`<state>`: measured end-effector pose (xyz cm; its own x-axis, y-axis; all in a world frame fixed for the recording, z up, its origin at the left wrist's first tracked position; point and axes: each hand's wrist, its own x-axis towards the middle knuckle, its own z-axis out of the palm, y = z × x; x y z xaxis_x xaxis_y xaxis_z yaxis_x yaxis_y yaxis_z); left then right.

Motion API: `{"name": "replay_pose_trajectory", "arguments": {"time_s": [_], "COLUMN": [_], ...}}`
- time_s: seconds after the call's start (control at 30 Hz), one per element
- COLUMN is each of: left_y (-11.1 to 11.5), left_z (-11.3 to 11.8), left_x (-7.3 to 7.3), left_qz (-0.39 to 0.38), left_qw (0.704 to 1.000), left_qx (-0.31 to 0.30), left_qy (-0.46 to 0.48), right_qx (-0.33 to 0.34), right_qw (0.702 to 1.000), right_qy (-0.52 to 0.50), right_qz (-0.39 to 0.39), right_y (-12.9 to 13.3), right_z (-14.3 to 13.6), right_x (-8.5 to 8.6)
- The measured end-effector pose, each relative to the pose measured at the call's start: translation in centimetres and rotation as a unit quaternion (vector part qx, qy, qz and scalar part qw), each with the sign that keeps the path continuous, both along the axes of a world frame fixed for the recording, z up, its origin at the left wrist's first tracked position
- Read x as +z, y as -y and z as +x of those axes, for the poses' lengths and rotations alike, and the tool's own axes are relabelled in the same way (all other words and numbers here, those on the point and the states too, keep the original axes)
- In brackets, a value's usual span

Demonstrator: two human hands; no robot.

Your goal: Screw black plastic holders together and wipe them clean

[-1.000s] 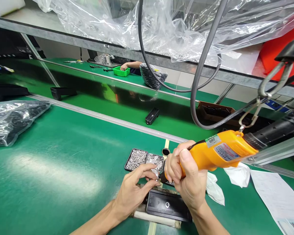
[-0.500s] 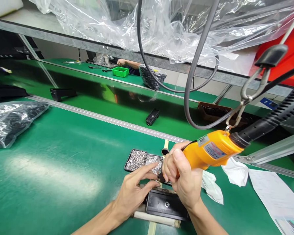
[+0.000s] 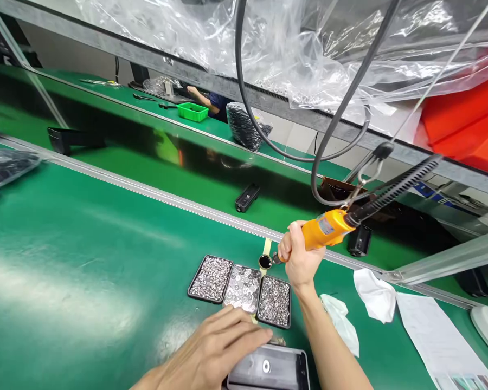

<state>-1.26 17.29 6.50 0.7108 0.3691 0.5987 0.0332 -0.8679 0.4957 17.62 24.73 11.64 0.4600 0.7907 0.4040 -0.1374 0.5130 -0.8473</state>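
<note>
Orange pistol-bodied power screwdriver [image 3: 325, 230] is clenched in right hand [image 3: 303, 262]; its tip, earlier held at the left fingertips, is now brought beside small round dark-faced cup [image 3: 265, 262]. Left hand [image 3: 215, 346], previously pinched, is now opened flat over the black rectangular plastic housing [image 3: 268, 368] at bottom centre; contact cannot be told. Three shallow black trays, partly covered before, are exposed: left tray [image 3: 211, 279] filled with small metal pieces, middle tray [image 3: 243, 288] with flat washers, right tray [image 3: 274, 302] with small ring-like parts.
</note>
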Motion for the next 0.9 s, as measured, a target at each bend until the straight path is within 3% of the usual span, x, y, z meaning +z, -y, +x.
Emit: {"name": "replay_pose_trajectory", "arguments": {"time_s": [0.27, 0.67, 0.9], "left_y": [0.1, 0.1, 0.1], "left_z": [-0.3, -0.2, -0.5], "left_x": [1.4, 1.3, 1.6], "left_qz": [-0.045, -0.039, -0.038], "left_qw": [0.996, 0.995, 0.995], "left_qx": [-0.020, -0.016, -0.005], "left_qy": [-0.076, -0.091, -0.090], "right_qx": [0.013, 0.017, 0.018], "right_qw": [0.999, 0.999, 0.999], "right_qy": [0.011, 0.022, 0.008], "right_qz": [-0.030, -0.041, -0.040], "right_y": [-1.8, -1.8, -1.5], "right_z": [-0.1, -0.3, -0.2], "right_x": [-2.9, -3.7, -2.9]}}
